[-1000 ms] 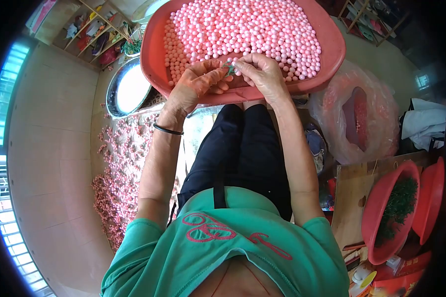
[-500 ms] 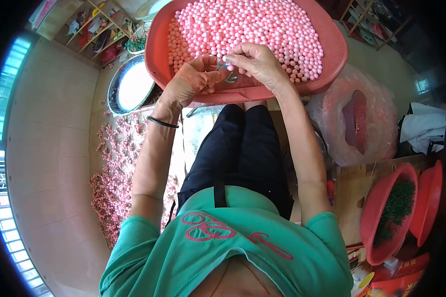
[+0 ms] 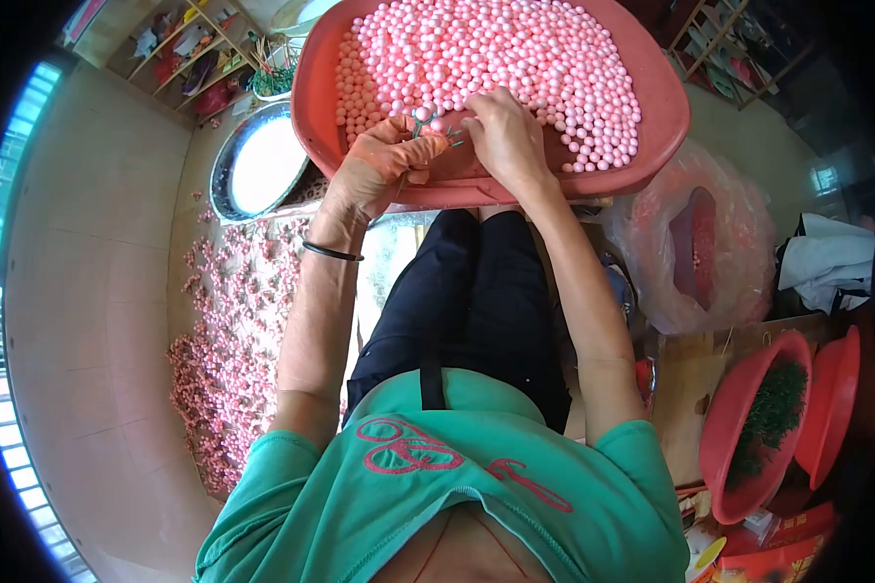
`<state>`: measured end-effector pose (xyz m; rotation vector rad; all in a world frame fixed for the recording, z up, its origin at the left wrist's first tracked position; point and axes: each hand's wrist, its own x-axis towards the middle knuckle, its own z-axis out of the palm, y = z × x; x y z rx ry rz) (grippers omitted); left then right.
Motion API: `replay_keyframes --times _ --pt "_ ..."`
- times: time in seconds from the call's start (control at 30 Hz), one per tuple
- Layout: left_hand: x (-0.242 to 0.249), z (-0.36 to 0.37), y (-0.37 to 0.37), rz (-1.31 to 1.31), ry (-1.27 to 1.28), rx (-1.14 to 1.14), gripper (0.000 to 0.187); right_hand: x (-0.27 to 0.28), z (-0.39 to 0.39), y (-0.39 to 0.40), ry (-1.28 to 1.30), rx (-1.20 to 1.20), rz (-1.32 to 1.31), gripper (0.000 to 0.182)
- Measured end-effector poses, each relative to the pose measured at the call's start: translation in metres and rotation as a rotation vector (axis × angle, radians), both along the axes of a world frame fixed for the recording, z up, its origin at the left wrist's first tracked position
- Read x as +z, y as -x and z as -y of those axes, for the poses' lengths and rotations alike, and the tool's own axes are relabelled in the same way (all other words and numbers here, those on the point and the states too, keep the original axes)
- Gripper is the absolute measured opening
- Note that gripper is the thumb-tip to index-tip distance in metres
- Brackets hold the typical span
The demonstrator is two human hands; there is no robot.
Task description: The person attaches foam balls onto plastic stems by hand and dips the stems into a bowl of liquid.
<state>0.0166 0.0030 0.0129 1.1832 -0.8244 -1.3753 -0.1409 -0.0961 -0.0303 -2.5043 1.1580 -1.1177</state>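
A red basin (image 3: pixel 311 97) full of pink beads (image 3: pixel 496 58) lies across the top of the head view. Over its near side, my left hand (image 3: pixel 391 158) has its fingers closed on a green branched stem (image 3: pixel 454 138), with a pink bead or two beside the fingers. My right hand (image 3: pixel 506 136) is just to the right of the stem, above the beads, its thumb and fingertips bent; whether a bead lies between them cannot be made out.
Left of the basin is a dark-rimmed tub (image 3: pixel 226 175) with white contents. Pink beaded pieces (image 3: pixel 233 360) cover the floor at left. At right are a plastic bag (image 3: pixel 651 253), a red bowl of green stems (image 3: pixel 719 457) and another red bowl (image 3: pixel 836 408). Shelves stand at both back corners.
My right hand has moved away from the stem, slightly right, and turned back-up. My left hand has shifted a little right with the stem. The view has shifted slightly.
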Motion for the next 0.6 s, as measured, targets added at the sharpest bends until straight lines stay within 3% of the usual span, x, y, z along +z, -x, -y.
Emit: replay_keyframes --times 0.17,0.27,0.5,0.6 --pt "0.007 0.0 0.006 0.076 0.019 -0.055 0.024 -0.008 0.002 -0.005 0.057 -0.024 -0.127 0.012" --pt "-0.001 0.004 0.002 0.086 0.037 -0.073 0.024 -0.009 -0.002 0.001 0.044 0.001 0.048 0.011" --pt "-0.009 0.005 0.008 0.05 0.05 0.066 0.021 -0.005 -0.025 0.02 -0.661 0.246 0.847 0.013" --pt "-0.011 0.008 0.009 0.073 0.053 0.09 0.02 -0.003 -0.034 0.018 -0.768 0.321 1.043 0.012"
